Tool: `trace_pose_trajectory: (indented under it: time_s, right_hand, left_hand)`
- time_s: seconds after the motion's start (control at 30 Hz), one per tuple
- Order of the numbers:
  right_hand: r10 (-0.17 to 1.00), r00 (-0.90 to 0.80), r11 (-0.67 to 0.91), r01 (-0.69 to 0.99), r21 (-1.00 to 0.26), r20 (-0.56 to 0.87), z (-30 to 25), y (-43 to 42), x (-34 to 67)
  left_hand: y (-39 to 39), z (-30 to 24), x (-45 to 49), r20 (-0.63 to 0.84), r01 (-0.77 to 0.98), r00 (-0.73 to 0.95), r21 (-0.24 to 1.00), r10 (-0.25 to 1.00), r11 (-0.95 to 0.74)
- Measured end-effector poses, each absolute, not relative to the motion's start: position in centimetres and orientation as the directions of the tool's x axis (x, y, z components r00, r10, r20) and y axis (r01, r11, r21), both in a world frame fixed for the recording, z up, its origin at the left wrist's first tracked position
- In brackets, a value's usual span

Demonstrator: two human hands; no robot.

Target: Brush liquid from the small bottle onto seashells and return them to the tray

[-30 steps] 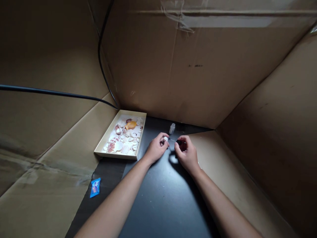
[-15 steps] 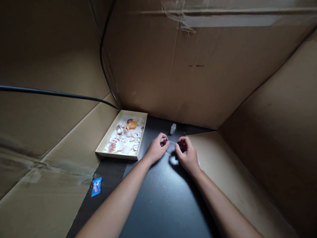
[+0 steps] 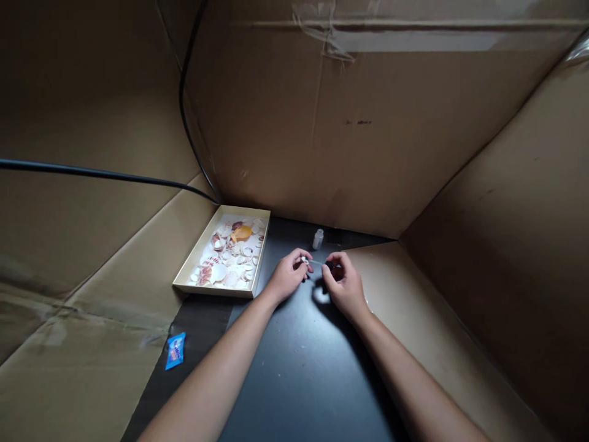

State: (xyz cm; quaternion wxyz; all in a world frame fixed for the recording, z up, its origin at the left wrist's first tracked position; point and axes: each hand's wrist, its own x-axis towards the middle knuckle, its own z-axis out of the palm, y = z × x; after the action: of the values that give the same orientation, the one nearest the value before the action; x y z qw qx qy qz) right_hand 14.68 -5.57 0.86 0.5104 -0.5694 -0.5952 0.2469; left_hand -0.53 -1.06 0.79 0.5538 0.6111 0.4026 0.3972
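From where I watch, the left hand (image 3: 289, 274) has its thumb and fingertips nearly closed, pinching a small white piece (image 3: 304, 260); the right hand (image 3: 345, 285) is curled tight around the dark end (image 3: 328, 265) of a thin clear stem (image 3: 315, 263), which points across the gap at that piece. I can't tell whether the stem's tip touches it. Both are held up over the black table (image 3: 285, 368), with the vial (image 3: 318, 239) upright just beyond. What worries me is the left grip: so little of the piece seems to sit between the fingertips that a firm push from the stem could pop it out. The stem looks slender, so I'd guess a sideways twist of the right wrist might bend it. A careless knuckle reaching forward could tip the vial. The shell tray (image 3: 214, 290), left of the hands, looks safe enough from a bump.
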Motion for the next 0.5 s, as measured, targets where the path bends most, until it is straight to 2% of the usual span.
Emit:
trace_pose_trajectory:
  time_s: [0.33,0.5]
  right_hand:
    - [0.919,0.176,0.247,0.442,-0.863,0.353,0.75,-5.58,14.81]
    - [0.933,0.142,0.259,0.373,-0.891,0.331,0.71,-5.66,14.8]
  left_hand:
    - [-0.84,0.42,-0.45,-0.004,0.013,0.348,1.0,0.938,-0.001]
    - [-0.82,0.41,-0.46,-0.017,-0.015,0.341,1.0,0.94,0.024]
